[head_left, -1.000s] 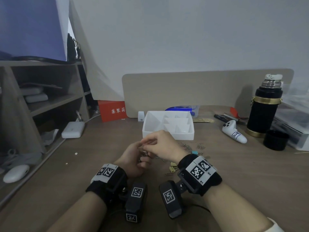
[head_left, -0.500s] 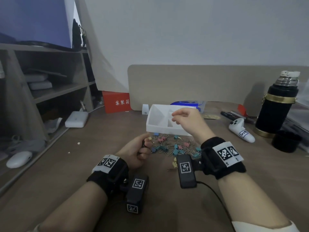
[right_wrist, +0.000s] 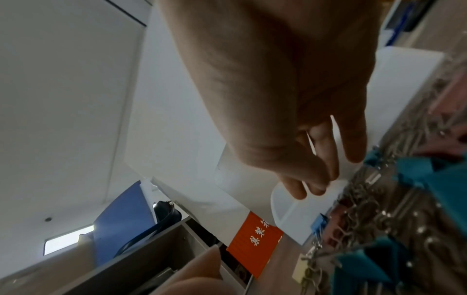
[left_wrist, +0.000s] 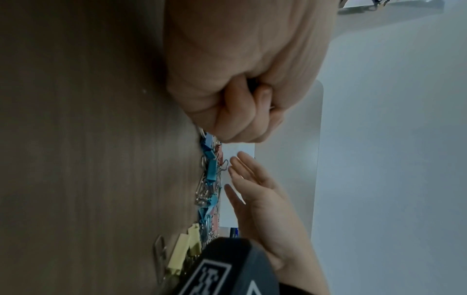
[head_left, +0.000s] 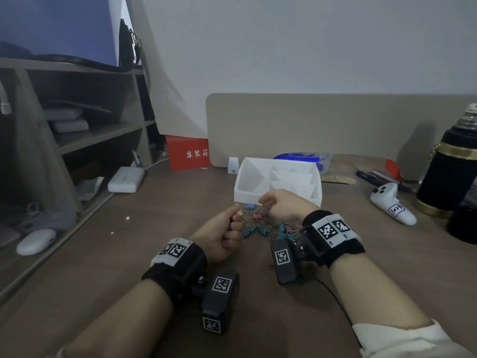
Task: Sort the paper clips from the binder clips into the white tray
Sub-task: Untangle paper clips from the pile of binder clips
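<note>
The white tray (head_left: 247,196) with divided compartments stands at mid-desk. Just in front of it lies a mixed pile of coloured binder clips and wire paper clips (head_left: 258,226), also seen in the left wrist view (left_wrist: 209,179). My left hand (head_left: 233,223) rests at the pile's left edge, curled into a tight fist (left_wrist: 247,103); a sliver of metal wire shows between its fingers. My right hand (head_left: 263,201) hovers over the pile's far side by the tray's front wall, fingers loosely straight and holding nothing (right_wrist: 316,179).
A black thermos (head_left: 449,171), a black cup (head_left: 462,223) and a white controller (head_left: 392,205) stand at the right. A red box (head_left: 187,152) and a blue-lidded box (head_left: 302,157) sit behind the tray. A shelf, white adapter (head_left: 125,179) and mouse (head_left: 36,245) are at left.
My right hand left the left hand, reached over the tray, then came back down to the pile with nothing in it. The left fist stayed in place.
</note>
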### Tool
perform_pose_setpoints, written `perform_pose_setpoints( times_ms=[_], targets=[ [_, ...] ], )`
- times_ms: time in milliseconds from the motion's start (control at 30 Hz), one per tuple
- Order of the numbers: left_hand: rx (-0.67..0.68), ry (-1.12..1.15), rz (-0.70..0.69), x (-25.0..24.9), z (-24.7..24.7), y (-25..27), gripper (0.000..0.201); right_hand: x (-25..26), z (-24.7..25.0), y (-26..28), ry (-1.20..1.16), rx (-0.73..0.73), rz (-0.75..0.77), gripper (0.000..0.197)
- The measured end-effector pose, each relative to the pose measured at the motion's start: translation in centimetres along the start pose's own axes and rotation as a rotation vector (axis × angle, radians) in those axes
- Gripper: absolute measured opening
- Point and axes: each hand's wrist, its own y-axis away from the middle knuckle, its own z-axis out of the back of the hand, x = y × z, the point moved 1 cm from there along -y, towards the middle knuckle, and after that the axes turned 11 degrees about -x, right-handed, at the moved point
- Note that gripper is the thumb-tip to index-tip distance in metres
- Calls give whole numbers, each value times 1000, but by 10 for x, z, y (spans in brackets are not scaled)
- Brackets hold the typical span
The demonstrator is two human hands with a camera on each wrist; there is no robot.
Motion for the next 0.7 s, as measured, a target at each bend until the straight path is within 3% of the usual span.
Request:
perform_pose_setpoints(
  times_ms=[133, 233, 700],
  targets=[
    [12, -29, 13, 1, -2, 1, 41, 2, -6, 3, 146, 143, 34, 60],
    [19, -41, 29, 2, -2, 2, 42, 3, -10, 4, 216, 170, 76, 54],
    [13, -34, 39, 2, -2, 3, 41, -9, -7, 4, 217, -12, 4, 29]
  ],
)
